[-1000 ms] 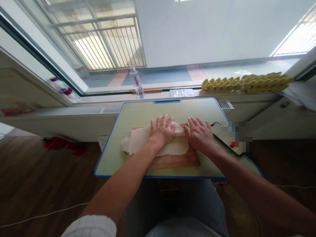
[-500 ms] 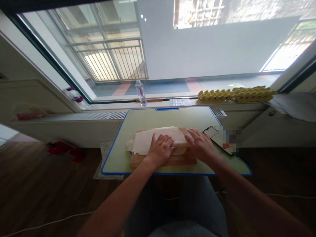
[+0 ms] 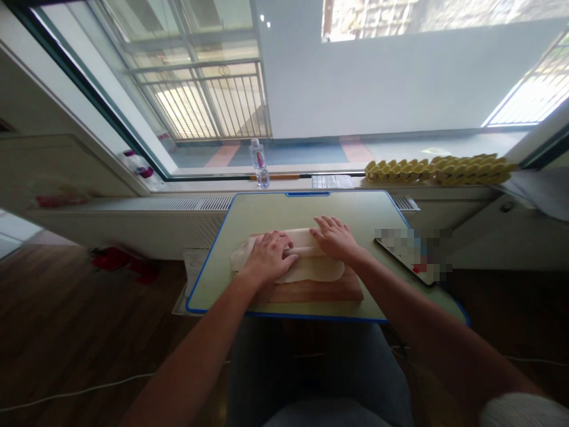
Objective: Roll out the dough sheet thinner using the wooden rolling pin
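A pale, wide sheet of dough lies across a wooden board. On the dough rests a light-coloured rolling pin, running left to right between my hands. My left hand lies over the pin's left part, its fingers stretched forward and its thumb apart along the near side. Over the right part lies my right hand, palm down with fingers extended. Both palms hide the pin's ends. The dough's left edge reaches past the board.
Under the board is a pale green table with blue edging. A phone, partly blurred out, lies at its right. On the windowsill stand a clear bottle and yellow scalloped things. A red object is on the floor at left.
My left hand has shifted left and my right hand has moved left and away from me, over the dough. More of the dough's near right part now shows. The view has tilted slightly.
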{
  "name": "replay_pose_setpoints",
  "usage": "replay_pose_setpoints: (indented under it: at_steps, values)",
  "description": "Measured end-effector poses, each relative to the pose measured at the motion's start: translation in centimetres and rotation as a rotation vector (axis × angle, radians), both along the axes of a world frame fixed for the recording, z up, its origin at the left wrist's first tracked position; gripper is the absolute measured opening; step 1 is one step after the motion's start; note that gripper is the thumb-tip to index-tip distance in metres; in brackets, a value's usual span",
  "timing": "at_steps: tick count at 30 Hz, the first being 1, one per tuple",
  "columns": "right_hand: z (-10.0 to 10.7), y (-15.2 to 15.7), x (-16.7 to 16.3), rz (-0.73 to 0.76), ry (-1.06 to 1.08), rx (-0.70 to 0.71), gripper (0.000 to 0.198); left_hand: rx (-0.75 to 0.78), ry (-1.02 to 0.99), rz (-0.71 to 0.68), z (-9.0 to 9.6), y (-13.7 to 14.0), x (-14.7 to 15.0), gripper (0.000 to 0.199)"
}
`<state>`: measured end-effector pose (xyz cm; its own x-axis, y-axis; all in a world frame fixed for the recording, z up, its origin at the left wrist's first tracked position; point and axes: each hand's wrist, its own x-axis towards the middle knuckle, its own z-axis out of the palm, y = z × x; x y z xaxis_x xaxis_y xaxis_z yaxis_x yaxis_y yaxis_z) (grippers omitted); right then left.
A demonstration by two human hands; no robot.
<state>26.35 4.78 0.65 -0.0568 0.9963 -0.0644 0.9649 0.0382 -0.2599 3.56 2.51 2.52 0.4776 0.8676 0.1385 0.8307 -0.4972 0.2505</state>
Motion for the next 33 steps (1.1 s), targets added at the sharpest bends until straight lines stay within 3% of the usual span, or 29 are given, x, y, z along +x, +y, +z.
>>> replay_pose_setpoints:
  at_steps: [4,10,14,19,24,33]
  values:
    - [-0.1,0.2,0.2,-0.014,-0.01,-0.039,0.07,-0.007,-0.067,0.097,-0.1,2.3,1.5,0.034]
    - [-0.8,-1.4,-0.2,-0.041,-0.035,0.031,0.071,-0.158,0.083,0.17,-1.6,5.0,2.9,0.056]
    - [-1.1,-4.4,-1.0,-0.039,-0.088,0.141,0.067,-0.186,0.119,0.112,-2.2,4.4,3.5,0.066]
    - [-0.8,-6.9,-1.2,-0.027,-0.088,0.186,0.063,-0.065,0.082,0.046,-2.5,2.4,4.2,0.057]
    - [-0.4,-4.9,-0.3,-0.109,-0.014,0.037,0.066,0.008,0.066,0.027,-2.4,2.3,4.2,0.05]
    - [0.0,0.5,0.0,-0.192,0.033,0.006,0.071,0.31,0.008,0.187,-0.9,4.7,5.1,0.037]
